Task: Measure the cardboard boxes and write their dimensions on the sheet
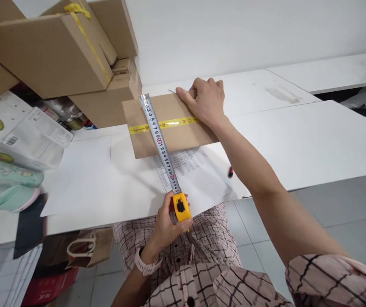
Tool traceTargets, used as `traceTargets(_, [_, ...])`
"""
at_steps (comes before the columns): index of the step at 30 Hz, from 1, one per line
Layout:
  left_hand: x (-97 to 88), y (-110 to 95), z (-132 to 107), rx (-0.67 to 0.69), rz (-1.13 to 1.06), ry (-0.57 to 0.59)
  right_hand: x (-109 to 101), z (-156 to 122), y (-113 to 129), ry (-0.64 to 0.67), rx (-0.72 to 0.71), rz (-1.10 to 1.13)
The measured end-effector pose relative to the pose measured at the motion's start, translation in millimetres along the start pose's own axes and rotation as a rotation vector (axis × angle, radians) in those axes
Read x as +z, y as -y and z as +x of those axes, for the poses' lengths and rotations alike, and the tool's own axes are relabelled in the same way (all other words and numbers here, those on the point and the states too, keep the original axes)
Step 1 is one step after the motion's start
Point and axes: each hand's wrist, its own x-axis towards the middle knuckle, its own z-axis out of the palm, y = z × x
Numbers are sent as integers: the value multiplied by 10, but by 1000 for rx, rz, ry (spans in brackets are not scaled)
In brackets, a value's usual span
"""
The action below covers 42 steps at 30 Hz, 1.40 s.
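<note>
My left hand (169, 219) is closed round the yellow case of a tape measure (181, 207) near the table's front edge. Its silver blade (159, 143) runs out away from me, across the top of a brown cardboard box (167, 145), and its metal end lies by the box's far edge. Yellow printed tape (173, 122) runs along the box. My right hand (207, 100) grips the box at its far right, thumb on the top face and the other fingers bent over the far side. Printed sheets (189, 170) lie partly under the box.
Large cardboard boxes (48, 55) are stacked at the back left. White cartons with avocado pictures (19, 132), a mint-green cup (15, 198) and a dark phone-like slab (29, 228) are at the left. A small red-and-black object (230, 172) lies on the white table (291, 145).
</note>
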Motion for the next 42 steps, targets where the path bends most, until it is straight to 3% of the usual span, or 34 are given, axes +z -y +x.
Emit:
traceTargets(3, [-36,22,16,7,48,24,-27,-290,55,-90,-58,20])
traceTargets(7, [-70,65,31,29,93,41,231,-663,-29,-244,-178,91])
traceTargets(12, [-98,100,45,33,112,62,719,-947,-263,-241,-313,156])
traceTargets(16, [-104,109,51,31,103,65,843,-929,-268,-215,-308,220])
traceTargets(19, [-108,117,48,29,90,63,681,-857,-141,-151,-219,348])
traceTargets(25, [-96,12,63,41,178,86,-19,-705,78,-50,28,922])
traceTargets(29, [-56,-142,73,36,399,110,-375,-548,127,-19,-3,1119])
traceTargets(33, [-37,-180,37,3,451,133,-524,-519,117,-36,-53,1182])
traceTargets(35, [-44,-135,5,22,401,117,-537,-637,114,-63,-50,1216])
traceTargets(37, [-55,-76,-27,89,347,28,-517,-861,135,-34,-40,1206])
traceTargets(42, [-113,-97,-85,399,350,-248,-377,-1601,251,209,-150,1120])
